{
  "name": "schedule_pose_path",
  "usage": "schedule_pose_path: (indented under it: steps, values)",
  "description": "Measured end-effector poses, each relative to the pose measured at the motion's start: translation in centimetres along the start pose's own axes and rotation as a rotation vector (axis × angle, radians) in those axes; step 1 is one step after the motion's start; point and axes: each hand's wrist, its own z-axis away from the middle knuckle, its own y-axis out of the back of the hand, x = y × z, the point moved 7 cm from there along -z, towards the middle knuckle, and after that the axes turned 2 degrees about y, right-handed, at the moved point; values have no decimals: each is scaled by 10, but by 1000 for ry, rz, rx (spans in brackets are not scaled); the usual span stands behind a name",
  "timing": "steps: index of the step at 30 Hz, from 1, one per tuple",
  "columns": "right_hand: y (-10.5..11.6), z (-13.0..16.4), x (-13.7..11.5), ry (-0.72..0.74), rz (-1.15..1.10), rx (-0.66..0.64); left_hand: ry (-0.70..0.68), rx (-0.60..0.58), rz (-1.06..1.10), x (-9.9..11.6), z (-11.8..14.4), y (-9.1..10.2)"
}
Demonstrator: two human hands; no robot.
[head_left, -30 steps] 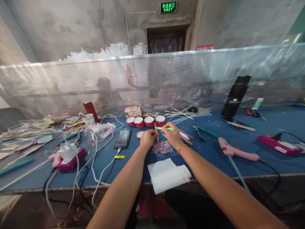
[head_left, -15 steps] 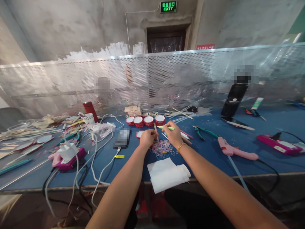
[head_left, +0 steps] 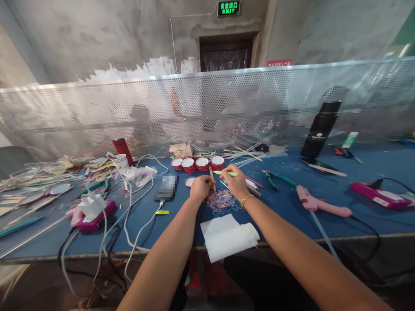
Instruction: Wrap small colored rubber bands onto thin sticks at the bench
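Note:
My left hand (head_left: 200,187) is closed on a flat wooden stick (head_left: 211,173), which stands up out of the fingers. In my right hand (head_left: 236,181) is a light-green marker pen (head_left: 231,174), its tip pointing left close to the top of the stick. Whether the tip touches the wood I cannot tell. Under and between the hands lies a heap of colourful rubber bands (head_left: 222,201). Several small red drums with white tops (head_left: 202,162) stand in a row just beyond. A red-rimmed disc (head_left: 189,182) lies partly behind my left hand.
A folded white cloth or paper (head_left: 228,237) lies at the front edge. On the right are green-handled pliers (head_left: 272,179), a pink glue gun (head_left: 320,205) and a black bottle (head_left: 319,131). A phone (head_left: 166,188), white cables and a purple power strip (head_left: 97,218) lie left.

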Motion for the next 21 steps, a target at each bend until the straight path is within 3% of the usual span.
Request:
schedule_pose_path:
  steps: [16,21]
  values:
    - [-6,1,-2,16,0,-51,-4,1,-17,-3,-1,0]
    - [-1,1,-2,4,34,-6,-1,-8,12,-4,-2,-1]
